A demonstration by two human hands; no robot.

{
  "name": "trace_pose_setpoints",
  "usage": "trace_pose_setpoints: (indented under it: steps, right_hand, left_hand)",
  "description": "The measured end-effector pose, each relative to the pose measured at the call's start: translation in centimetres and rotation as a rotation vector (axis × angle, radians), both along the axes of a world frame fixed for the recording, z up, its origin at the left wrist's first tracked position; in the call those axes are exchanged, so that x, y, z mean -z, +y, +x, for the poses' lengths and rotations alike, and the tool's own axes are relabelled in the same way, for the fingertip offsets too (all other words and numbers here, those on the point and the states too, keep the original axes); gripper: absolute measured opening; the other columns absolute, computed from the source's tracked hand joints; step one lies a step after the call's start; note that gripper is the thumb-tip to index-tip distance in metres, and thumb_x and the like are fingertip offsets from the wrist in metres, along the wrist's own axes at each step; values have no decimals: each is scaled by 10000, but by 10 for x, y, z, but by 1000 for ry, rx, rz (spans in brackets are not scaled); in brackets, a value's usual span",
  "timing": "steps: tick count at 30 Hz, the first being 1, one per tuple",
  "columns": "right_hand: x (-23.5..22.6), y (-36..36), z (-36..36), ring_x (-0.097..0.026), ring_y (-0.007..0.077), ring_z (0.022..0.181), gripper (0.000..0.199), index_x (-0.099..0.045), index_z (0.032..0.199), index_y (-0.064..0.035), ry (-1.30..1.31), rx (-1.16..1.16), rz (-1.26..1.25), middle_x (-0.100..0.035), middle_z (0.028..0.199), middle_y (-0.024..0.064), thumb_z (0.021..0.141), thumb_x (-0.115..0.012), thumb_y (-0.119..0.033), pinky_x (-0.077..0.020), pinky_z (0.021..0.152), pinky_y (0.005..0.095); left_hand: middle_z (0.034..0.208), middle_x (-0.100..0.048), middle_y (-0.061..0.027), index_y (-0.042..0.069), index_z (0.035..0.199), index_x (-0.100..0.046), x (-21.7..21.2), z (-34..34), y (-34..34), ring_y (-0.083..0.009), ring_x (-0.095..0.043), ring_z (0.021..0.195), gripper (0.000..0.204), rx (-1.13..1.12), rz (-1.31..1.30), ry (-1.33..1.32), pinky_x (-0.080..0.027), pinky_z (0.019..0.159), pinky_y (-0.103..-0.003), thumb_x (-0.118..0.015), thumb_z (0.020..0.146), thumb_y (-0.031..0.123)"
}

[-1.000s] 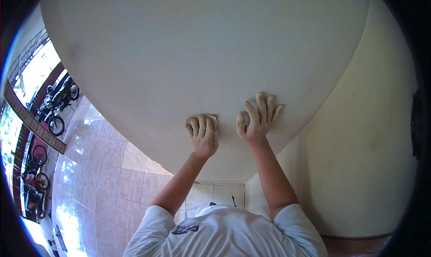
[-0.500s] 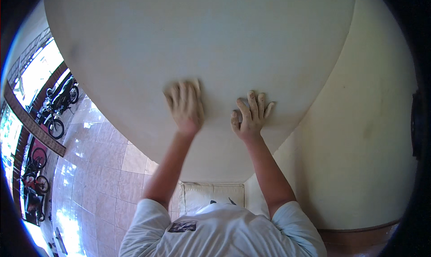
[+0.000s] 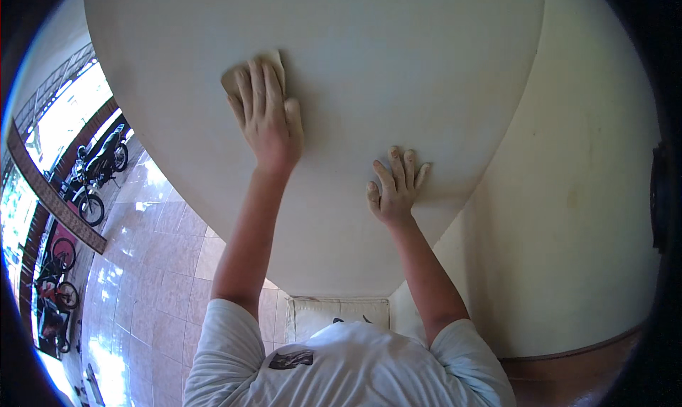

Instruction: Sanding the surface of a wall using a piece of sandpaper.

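Sanding pad [image 3: 245, 76]: a small tan rectangular sheet, pinned flat against the pale curved ceiling surface [image 3: 398, 59] under the left hand, only its upper corners showing past the fingertips. Ceiling surface: broad, smooth, off-white, bending toward the rim of the view; it takes both hands overhead and meets the cream wall [image 3: 590, 194] at right. Wall: plain, faintly marked, with a brown band at its base. Floor [image 3: 149, 265]: glossy pinkish tiles far below at left, with parked bicycles and motorbikes [image 3: 92, 179] by the bright opening. Cushion [image 3: 334, 311]: pale, directly beneath the person. Left hand [image 3: 264, 115]: arm stretched full, palm and extended fingers spread flat over the pad, apparently so that pressure goes evenly through the sheet rather than through a pinch; it presses rather than grips. Right hand [image 3: 394, 190]: lower and nearer, holding nothing, fingers splayed and laid against the bare surface, seemingly as a brace to steady the body.
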State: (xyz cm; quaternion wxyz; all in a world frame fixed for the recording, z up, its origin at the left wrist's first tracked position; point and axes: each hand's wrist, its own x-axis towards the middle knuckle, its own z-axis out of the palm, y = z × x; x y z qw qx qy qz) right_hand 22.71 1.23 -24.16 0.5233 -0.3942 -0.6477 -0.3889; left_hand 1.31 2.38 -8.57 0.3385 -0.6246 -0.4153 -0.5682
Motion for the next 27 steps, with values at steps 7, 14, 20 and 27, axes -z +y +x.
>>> trace_pose_setpoints:
  steps: [7, 14, 20, 27]
  right_hand:
    - [-4, 1, -6, -305, 351, 1395, 345, -547, 1217, -164, 5, -9, 27, -459, 1425, 127, 968, -407, -358, -60, 1123, 619]
    - [4, 2, 1, -316, 363, 1386, 343, -558, 1197, -162, 4, 30, 20, -462, 1422, 129, 962, -415, -368, -75, 1116, 628]
    - [13, 3, -1, -316, 367, 1383, 355, -564, 1197, -164, -25, 24, 15, -469, 1408, 135, 961, -412, -382, -85, 1109, 637]
    - [34, 1, 2, -313, 355, 1388, 355, -594, 1179, -170, -39, 66, -15, -478, 1398, 129, 953, -422, -383, -73, 1100, 663]
  left_hand:
    - [1401, -479, -141, 40, 1274, -562, 259, 8, -15, -410, -435, 1267, 455, 52, -208, 177, -200, 1048, -651, -513, 855, 210]
    - [1388, -477, -216, -10, 1297, -528, 163, -11, 4, -429, -377, 1333, 429, 156, -160, 76, -96, 1095, -637, -483, 908, 165]
    - [1398, -462, -227, -33, 1305, -513, 16, -20, 8, -428, -353, 1352, 423, 241, 102, 32, -126, 1103, -619, -473, 917, 130]
    - [1291, -534, -207, 0, 1225, -570, 185, 14, -13, -400, -483, 1218, 473, 81, -342, 242, -279, 989, -643, -577, 775, 144]
